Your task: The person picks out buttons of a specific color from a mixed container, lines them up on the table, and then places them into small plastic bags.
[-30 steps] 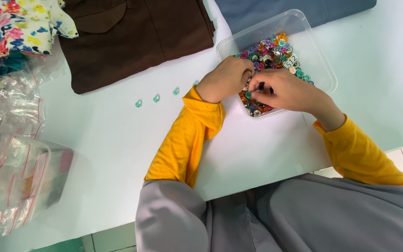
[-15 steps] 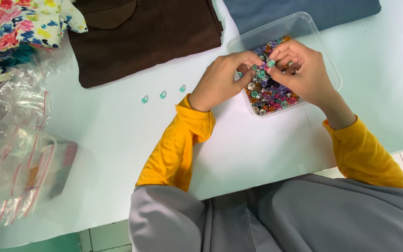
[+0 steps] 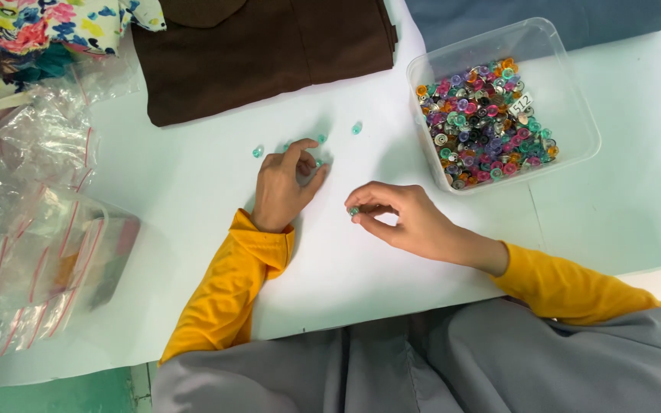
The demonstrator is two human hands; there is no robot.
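Note:
My left hand (image 3: 284, 183) rests palm down on the white table (image 3: 193, 191), its fingertips touching small teal snap buttons (image 3: 317, 141) that lie in a loose row. One more teal button (image 3: 258, 152) lies just left of it, another (image 3: 356, 128) to the right. My right hand (image 3: 399, 218) pinches a single teal snap button (image 3: 354, 211) between thumb and fingers, a little above the table. A clear plastic box (image 3: 575, 115) holding several coloured snap buttons (image 3: 483, 126) stands to the upper right, beyond my right hand.
A folded brown cloth (image 3: 269, 53) lies at the back middle, a grey-blue cloth (image 3: 545, 19) at the back right, a flowered cloth (image 3: 32, 30) at the back left. Clear zip bags (image 3: 40, 229) are heaped on the left. The table's near edge runs by my lap.
Both hands have left the plastic box and moved down and left onto the table. The right hand now carries a teal button; the left has reached the row of teal buttons.

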